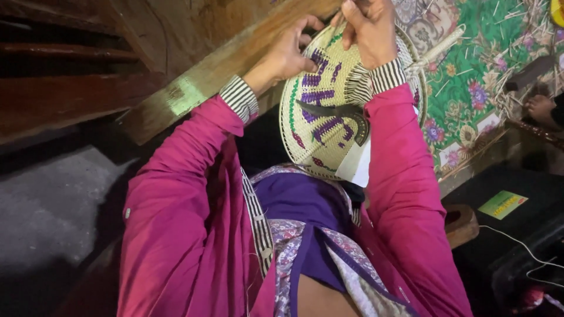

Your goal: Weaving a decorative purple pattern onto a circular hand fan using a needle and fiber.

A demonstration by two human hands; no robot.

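Note:
A round woven fan (320, 111), pale straw with purple, green and red pattern, is held up in front of me. My left hand (291, 50) grips its upper left rim with curled fingers. My right hand (370, 26) pinches the top edge of the fan. A dark curved blade-like piece (332, 110) lies across the fan's middle. Both arms wear magenta sleeves with striped cuffs.
A wooden beam (223, 64) slants behind the hands. A green flowered mat (470, 76) strewn with straw strips lies at the right, with another person's foot (540, 108) on its edge. A black case (511, 223) with a green label and white cord sits at lower right.

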